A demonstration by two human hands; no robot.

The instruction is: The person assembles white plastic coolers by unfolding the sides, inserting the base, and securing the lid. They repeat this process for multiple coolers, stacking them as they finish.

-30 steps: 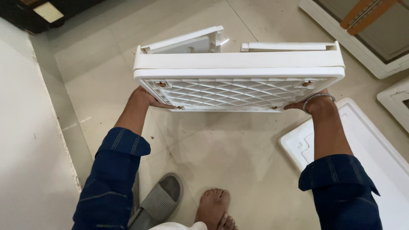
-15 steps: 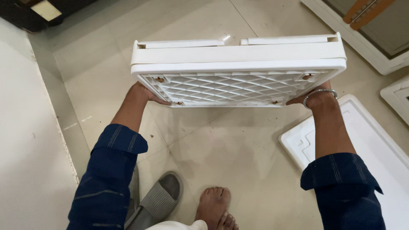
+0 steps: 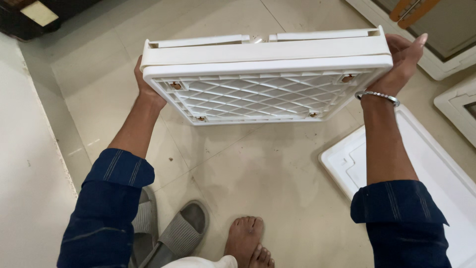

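I hold a white plastic panel point(image 3: 265, 74) flat in the air above the tiled floor, its ribbed lattice underside turned toward me. My left hand point(image 3: 144, 87) grips its left edge, mostly hidden behind the panel. My right hand point(image 3: 399, 62) grips the right edge, fingers spread up along the side, a silver bracelet on the wrist. Both sleeves are dark blue and rolled up.
A white foam tray point(image 3: 436, 168) lies on the floor at the right. A white-framed piece point(image 3: 436, 64) and another white part point(image 3: 458, 109) sit at the far right. Grey slippers point(image 3: 173, 233) and my bare foot point(image 3: 245, 240) are below. A pale wall runs along the left.
The panel has come up and closer to me, and its left end has swung nearer. My right hand has shifted from under the panel to its right edge.
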